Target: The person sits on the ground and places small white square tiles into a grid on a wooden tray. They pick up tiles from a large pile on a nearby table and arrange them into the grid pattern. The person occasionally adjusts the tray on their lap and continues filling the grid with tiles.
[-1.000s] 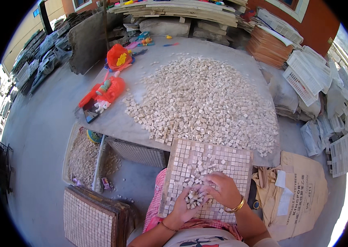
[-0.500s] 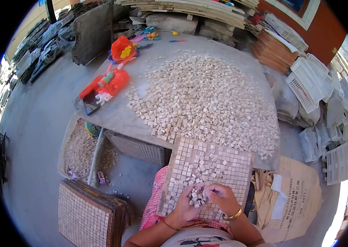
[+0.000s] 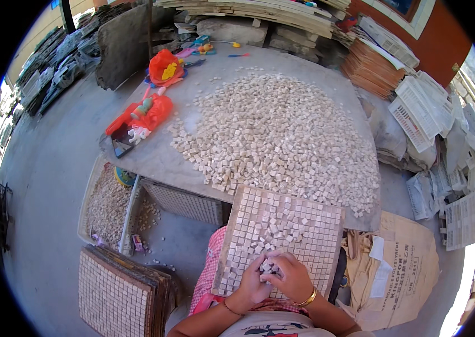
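Observation:
Small pale stone cubes lie cupped in my left hand, its fingers curled around them. My right hand closes over the same handful from the right, its fingers bent onto the cubes. Both hands are above the lower part of a mosaic grid tray, which slants across my lap against the table's near edge. Many of its square cells hold a cube, and loose cubes lie scattered on top of the grid. How many cubes each hand grips is hidden by the fingers.
A broad heap of cubes covers much of the stone table. Red bags, toys and a phone lie at its left. Left of me are a cube-filled tub and stacked mosaic trays; a paper sack lies right.
My right hand has moved inward and left, closing over the cubes in my left palm, so fewer of them show. The view has shifted slightly; the tray and heap stay put.

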Tool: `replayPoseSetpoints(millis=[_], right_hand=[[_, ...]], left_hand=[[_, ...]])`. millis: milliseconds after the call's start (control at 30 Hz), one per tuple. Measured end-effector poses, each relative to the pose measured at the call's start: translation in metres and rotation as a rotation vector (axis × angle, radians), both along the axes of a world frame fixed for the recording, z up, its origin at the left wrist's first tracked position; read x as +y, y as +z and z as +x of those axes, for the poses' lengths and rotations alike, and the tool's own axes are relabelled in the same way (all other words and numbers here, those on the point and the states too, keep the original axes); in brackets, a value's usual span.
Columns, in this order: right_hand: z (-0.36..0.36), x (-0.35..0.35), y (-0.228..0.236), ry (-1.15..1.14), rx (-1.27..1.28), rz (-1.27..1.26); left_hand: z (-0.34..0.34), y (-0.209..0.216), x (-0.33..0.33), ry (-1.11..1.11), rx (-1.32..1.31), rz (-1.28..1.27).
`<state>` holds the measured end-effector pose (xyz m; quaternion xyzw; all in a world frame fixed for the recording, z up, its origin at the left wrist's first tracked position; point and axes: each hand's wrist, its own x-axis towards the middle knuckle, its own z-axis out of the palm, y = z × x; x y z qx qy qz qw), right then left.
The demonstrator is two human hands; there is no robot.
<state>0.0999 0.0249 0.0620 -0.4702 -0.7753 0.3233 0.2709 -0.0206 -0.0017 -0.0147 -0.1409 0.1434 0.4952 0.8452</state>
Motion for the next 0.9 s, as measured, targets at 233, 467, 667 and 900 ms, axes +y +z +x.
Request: replayPoseSetpoints(millis=[233, 467, 667, 900], right_hand=[[0.013, 0.01, 0.011, 0.131, 0.089, -0.057], [0.015, 0.015, 0.017, 0.142, -0.252, -0.07], [0.014, 0.02, 0.01, 0.21, -0.329, -0.145], [0.035, 0.036, -0.002, 0.217, 0.194, -0.531]], left_hand=[[0.002, 0.003, -0.005, -0.108, 0.156, -0.083], [0.006, 0.02, -0.001, -0.264, 0.322, -0.208], [0.004, 0.032, 0.001, -0.335, 0.338, -0.203], [0.004, 0.018, 0.002, -0.338, 0.24, -0.129]])
